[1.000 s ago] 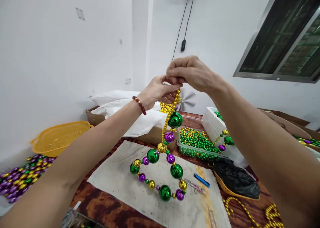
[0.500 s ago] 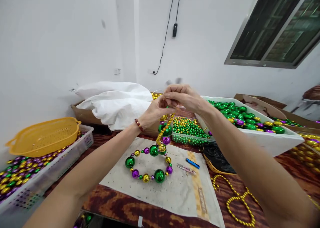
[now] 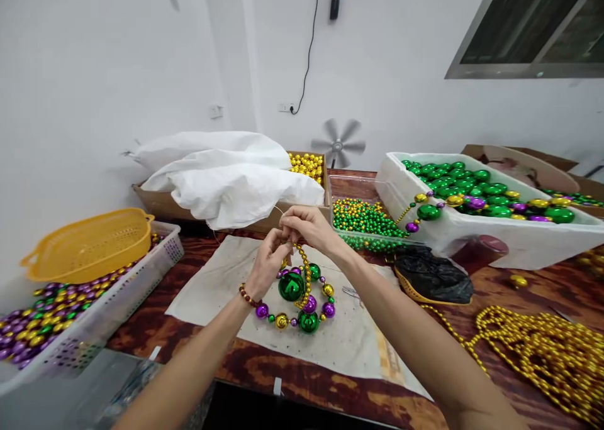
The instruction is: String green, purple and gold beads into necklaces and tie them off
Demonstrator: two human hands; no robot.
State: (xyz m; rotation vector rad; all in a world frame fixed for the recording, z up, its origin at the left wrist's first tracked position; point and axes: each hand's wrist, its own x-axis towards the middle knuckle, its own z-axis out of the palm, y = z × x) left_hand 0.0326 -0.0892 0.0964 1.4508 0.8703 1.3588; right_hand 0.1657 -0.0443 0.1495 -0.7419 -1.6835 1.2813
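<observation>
My left hand (image 3: pixel 268 266), with a beaded bracelet on its wrist, is closed in a pinch at the top of a bead necklace (image 3: pixel 308 322). My right hand (image 3: pixel 309 227) is closed too, its fingertips touching those of the left. A thin pale string shows beside the right fingertips; the exact grip is hidden. From the hands hang a small gold bead strand (image 3: pixel 307 268) and a large green bead (image 3: pixel 291 286). The rest of the necklace, with green, purple and gold beads, lies in a loop on the pale cloth (image 3: pixel 212 292).
Left stands a white basket (image 3: pixel 113 298) of beads with a yellow basket (image 3: pixel 94 244) on top. Behind are a white sack (image 3: pixel 226 185), a clear bin (image 3: pixel 368 232) of small beads and a foam box (image 3: pixel 509 241) of green beads. Gold strands (image 3: pixel 542 348) lie right; a fan (image 3: pixel 336 146) spins behind.
My hands have come lower and nearer, still pinched together, and the hanging beads have sunk towards the cloth. The view has tilted down and turned, bringing the gold strands into sight at right.
</observation>
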